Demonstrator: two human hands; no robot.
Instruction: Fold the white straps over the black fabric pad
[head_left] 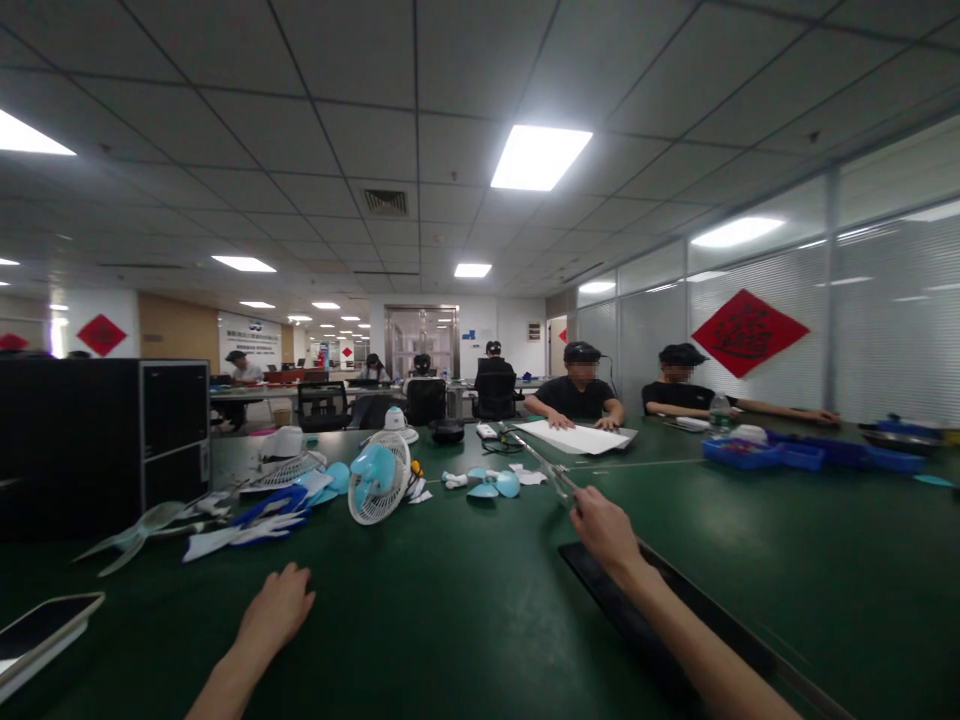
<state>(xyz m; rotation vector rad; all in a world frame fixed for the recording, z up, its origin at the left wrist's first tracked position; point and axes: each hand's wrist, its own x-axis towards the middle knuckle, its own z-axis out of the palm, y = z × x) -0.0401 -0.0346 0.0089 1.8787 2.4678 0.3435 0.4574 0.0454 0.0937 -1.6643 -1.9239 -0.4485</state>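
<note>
My right hand (604, 527) reaches forward over the green table (465, 620), its fingers closed round the handle of a long thin metal tool (541, 466) that points away toward a white sheet. My left hand (276, 608) rests on the table at the lower left with its fingers curled under and nothing visible in it. Ahead of it stands a small white fan with a light blue blade (379, 479). Loose blue fan blades (495, 484) lie past the right hand.
A phone (45, 632) lies at the lower left edge. A black box (105, 440) stands at the left. Fan parts and gloves (247, 520) litter the left. A black tray (660, 610) lies under my right forearm. Blue trays (772, 455) and two seated people (581, 395) are across the table.
</note>
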